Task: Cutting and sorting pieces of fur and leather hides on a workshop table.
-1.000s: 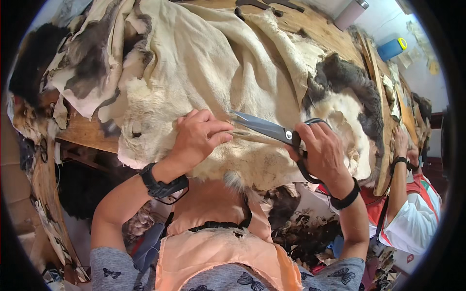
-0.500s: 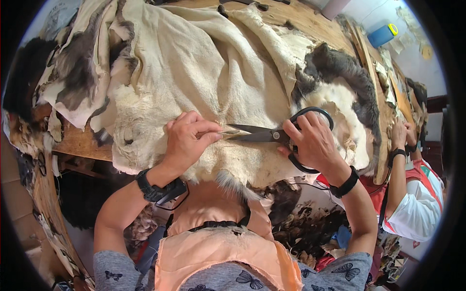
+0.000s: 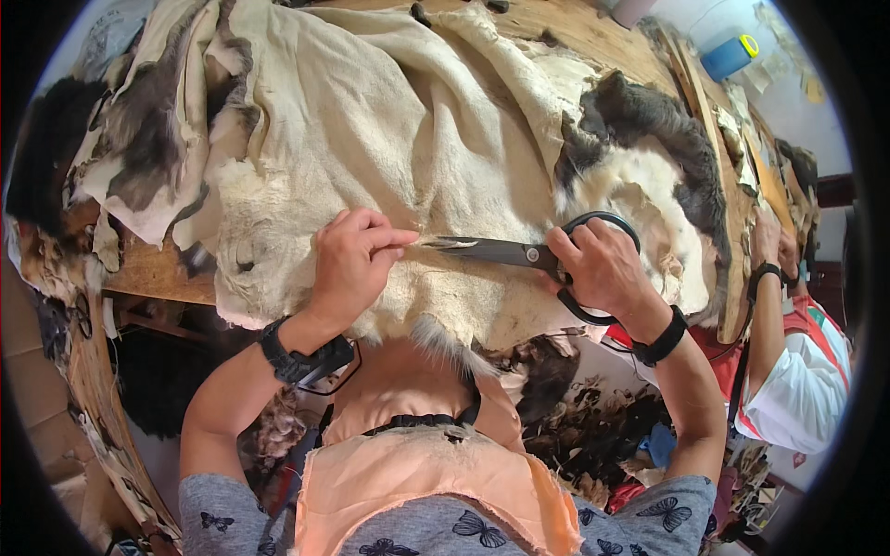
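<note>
We see a wooden worktop [image 3: 158, 267], its surface showing at the left and far side; a broad cream hide [image 3: 352, 139] lies creased across it, overhanging the front; grey-and-white fur [image 3: 691, 176] bunches at the right, beside a narrow wooden board [image 3: 736, 259].

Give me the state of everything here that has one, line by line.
Pale hide: spread out, creased.
Scissors: held, blades closed or nearly so.
Left hand: grip pinched on the pale hide.
Right hand: grip closed round the scissors' handles.
Dark-and-white fur: bunched, hair showing.
Blue container: yellow top on.
</note>
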Demonstrator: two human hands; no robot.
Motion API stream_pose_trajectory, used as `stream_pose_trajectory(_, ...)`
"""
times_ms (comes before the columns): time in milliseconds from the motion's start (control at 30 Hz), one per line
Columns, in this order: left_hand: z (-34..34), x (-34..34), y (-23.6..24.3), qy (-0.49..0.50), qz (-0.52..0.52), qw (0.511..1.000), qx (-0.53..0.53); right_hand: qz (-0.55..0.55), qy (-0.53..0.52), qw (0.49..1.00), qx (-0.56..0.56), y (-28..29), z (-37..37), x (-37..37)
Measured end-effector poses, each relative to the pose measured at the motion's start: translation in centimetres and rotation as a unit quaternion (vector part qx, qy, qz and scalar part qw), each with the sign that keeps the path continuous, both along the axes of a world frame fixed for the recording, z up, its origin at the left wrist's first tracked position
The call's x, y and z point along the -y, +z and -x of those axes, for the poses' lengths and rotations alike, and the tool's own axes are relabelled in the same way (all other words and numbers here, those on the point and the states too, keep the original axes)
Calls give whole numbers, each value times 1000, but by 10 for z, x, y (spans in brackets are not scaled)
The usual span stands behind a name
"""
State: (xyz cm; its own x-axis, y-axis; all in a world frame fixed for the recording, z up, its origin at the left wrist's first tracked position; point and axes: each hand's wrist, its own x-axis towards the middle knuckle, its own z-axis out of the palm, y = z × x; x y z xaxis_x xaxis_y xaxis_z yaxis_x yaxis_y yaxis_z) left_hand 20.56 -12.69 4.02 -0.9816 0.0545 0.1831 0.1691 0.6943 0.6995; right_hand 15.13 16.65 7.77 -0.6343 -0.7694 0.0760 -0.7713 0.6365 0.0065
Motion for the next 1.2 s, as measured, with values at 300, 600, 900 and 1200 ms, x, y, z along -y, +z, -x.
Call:
stream_pose_trajectory(300,0,4,-3,-1,-53,998,45,1,-8,999,37,1,-2,-7)
stream_pose_trajectory(600,-2,11,4,-18,-52,997,53,-9,-37,999,14,15,-15,12)
stream_pose_trajectory(900,-3,18,4,-16,-52,997,52,-19,-12,1000,14,17,-7,45)
stream_pose_trajectory(1200,-1,17,4,-16,-6,997,77,-22,0,999,29,3,-7,42)
